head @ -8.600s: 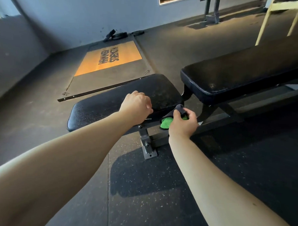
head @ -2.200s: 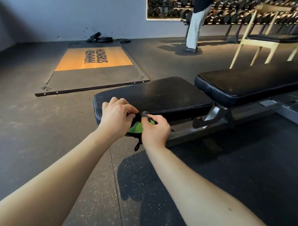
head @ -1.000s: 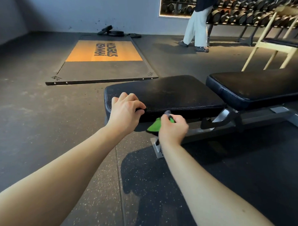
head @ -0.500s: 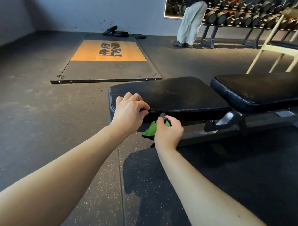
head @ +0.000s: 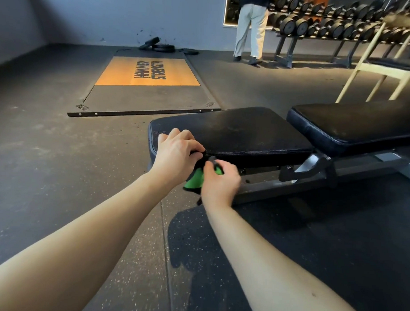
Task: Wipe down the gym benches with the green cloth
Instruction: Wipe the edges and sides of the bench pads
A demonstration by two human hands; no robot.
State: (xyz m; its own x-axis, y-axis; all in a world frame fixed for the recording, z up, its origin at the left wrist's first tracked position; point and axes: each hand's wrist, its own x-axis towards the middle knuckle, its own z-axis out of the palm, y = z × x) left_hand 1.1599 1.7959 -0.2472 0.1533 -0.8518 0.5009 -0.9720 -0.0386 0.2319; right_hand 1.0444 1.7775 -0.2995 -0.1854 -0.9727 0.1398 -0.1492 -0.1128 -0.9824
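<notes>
Green cloth [head: 195, 181]: bunched, against the near edge of the black seat pad [head: 232, 133], at its left end. Back pad [head: 354, 123]: just beside it, level.

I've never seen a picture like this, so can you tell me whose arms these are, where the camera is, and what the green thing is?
The camera sits on a person's head, looking forward and down, so both arms are that person's own. The left hand grips the near edge of a black bench seat. The right hand pinches a green cloth just below that edge, for wiping. The back pad stretches off right. On the floor behind lie an orange platform and weight plates. Another person stands by a rack of dumbbells.
</notes>
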